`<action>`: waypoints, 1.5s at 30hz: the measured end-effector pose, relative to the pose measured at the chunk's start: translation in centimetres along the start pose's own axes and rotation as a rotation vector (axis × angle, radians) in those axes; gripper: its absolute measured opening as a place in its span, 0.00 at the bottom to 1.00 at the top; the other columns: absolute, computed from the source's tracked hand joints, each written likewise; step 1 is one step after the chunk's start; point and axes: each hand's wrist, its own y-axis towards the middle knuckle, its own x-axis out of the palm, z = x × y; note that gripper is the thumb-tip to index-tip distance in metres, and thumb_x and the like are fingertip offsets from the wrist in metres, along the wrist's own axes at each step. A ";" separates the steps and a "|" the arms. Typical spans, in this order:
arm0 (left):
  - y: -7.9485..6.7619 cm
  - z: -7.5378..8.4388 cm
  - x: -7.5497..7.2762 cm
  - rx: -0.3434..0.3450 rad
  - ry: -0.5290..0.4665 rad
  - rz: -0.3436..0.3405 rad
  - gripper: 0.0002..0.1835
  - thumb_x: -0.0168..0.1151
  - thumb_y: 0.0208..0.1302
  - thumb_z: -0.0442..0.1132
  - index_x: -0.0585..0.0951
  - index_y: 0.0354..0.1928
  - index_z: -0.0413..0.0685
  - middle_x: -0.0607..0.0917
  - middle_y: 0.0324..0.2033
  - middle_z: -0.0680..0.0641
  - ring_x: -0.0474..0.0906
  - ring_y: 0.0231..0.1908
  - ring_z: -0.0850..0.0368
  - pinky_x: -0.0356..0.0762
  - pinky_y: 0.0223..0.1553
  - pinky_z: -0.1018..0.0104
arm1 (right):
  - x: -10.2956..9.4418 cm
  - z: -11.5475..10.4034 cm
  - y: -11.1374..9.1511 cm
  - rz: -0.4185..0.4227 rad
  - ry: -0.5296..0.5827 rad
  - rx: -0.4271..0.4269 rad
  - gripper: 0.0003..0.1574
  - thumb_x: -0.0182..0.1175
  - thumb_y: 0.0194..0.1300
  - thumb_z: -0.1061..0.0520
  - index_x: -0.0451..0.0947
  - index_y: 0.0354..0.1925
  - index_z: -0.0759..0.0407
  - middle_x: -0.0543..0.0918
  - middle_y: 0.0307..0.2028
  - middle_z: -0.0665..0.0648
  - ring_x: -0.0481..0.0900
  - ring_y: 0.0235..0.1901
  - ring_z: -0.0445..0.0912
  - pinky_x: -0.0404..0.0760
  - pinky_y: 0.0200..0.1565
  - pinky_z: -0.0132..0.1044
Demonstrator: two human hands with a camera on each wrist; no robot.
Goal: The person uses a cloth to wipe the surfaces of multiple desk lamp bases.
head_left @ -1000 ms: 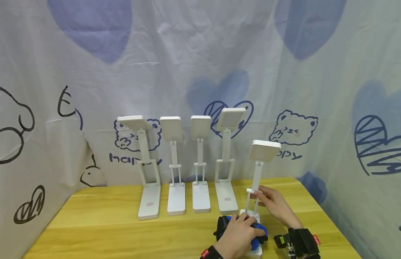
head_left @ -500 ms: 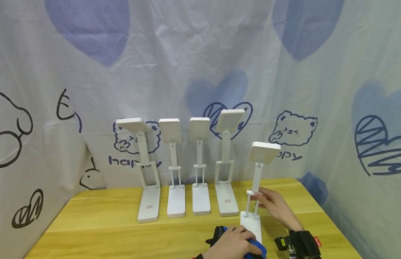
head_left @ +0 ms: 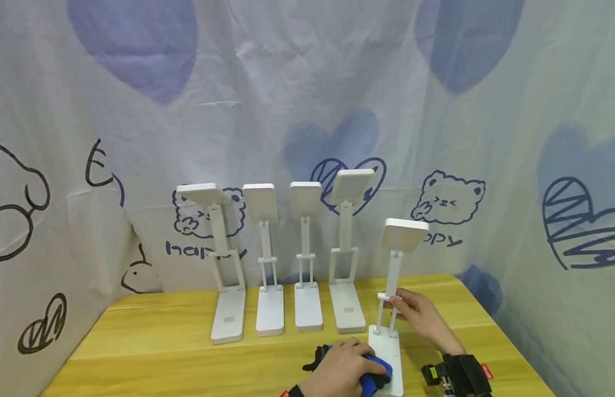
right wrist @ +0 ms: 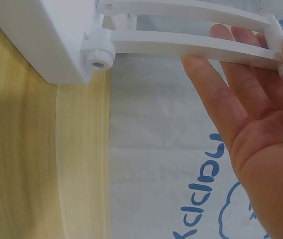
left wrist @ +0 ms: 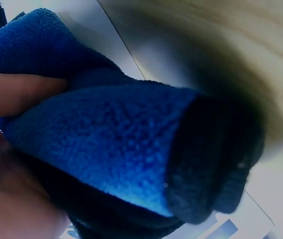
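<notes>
On the right stands a white folding desk lamp (head_left: 388,350), its head tilted over a jointed stem. My right hand (head_left: 421,320) holds that stem at the middle joint, the thumb on the near side and the fingers behind. In the right wrist view the fingers (right wrist: 206,82) reach past the two thin lower struts (right wrist: 191,45). My left hand (head_left: 339,366) grips a bunched blue and black fleecy cloth (head_left: 374,375) at the left edge of the lamp's base. Close up, the left wrist view shows the folded cloth (left wrist: 111,134) with the thumb pressing on it.
Several similar white lamps stand in a row at the back, the nearest being the lamp (head_left: 348,309) left of my right hand. The yellow wood-grain table (head_left: 163,342) ends against a printed curtain (head_left: 267,121). A black wrist camera (head_left: 463,375) sits on my right wrist.
My left hand has drawn the cloth down along the lamp's base and then left, exposing more of the base. The right hand keeps its hold on the stem.
</notes>
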 end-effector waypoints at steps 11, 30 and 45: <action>0.8 0.4 0.8 -0.100 0.078 0.097 0.26 0.64 0.62 0.35 0.81 0.57 0.75 0.81 0.52 0.58 0.75 0.49 0.60 0.77 0.46 0.60 | 0.2 -0.2 0.1 0.019 -0.022 -0.006 0.29 0.49 0.75 0.43 0.74 0.62 0.60 0.81 0.55 0.66 0.78 0.57 0.63 0.81 0.54 0.47; 4.9 2.3 2.2 -0.360 0.210 0.208 0.21 0.67 0.61 0.41 0.82 0.53 0.79 0.82 0.52 0.56 0.74 0.51 0.55 0.74 0.46 0.53 | -0.2 -0.1 -0.1 -0.002 -0.042 -0.026 0.32 0.47 0.76 0.45 0.70 0.66 0.65 0.79 0.57 0.69 0.78 0.57 0.61 0.81 0.53 0.47; 6.3 2.4 2.4 -0.181 0.221 0.150 0.19 0.63 0.66 0.47 0.80 0.54 0.84 0.79 0.57 0.61 0.72 0.58 0.57 0.76 0.52 0.55 | -0.3 -0.4 -0.2 -0.004 -0.046 -0.058 0.29 0.48 0.76 0.47 0.72 0.64 0.65 0.80 0.55 0.69 0.79 0.57 0.62 0.83 0.52 0.44</action>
